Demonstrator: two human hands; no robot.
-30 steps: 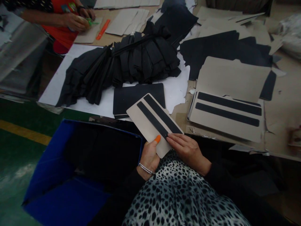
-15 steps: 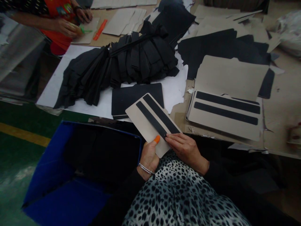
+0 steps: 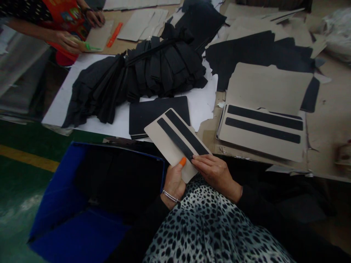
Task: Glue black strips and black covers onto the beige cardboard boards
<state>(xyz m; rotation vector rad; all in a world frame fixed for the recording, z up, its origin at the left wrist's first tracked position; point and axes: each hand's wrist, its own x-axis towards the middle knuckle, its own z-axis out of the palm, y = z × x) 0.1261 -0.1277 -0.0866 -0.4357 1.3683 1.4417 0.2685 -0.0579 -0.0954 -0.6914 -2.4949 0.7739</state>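
Note:
A beige panel [image 3: 161, 140] with two black strips [image 3: 186, 131] along it is held tilted in front of me, just off the table edge. My left hand [image 3: 175, 182] grips its lower corner, an orange cover [image 3: 182, 162] on the thumb, the other fingers hidden underneath. My right hand [image 3: 215, 173] is closed at the panel's right end, fingers together, tips at the near end of the lower strip; its thumb is hidden. Partly behind the panel, a small stack of black panels [image 3: 156, 113] lies on the table.
A stack of beige striped panels [image 3: 263, 137] lies at right, one beige panel [image 3: 270, 86] leaning across its back. Black fabric strips [image 3: 161, 69] are heaped left of centre. A blue bin [image 3: 79, 233] stands at lower left. Across the table, a co-worker's hands [image 3: 68, 42] handle a panel.
The view has shifted slightly. My hands keep their hold on the panel, nearly still; the lower strip looks slightly more bowed. The co-worker's near hand has moved a little left.

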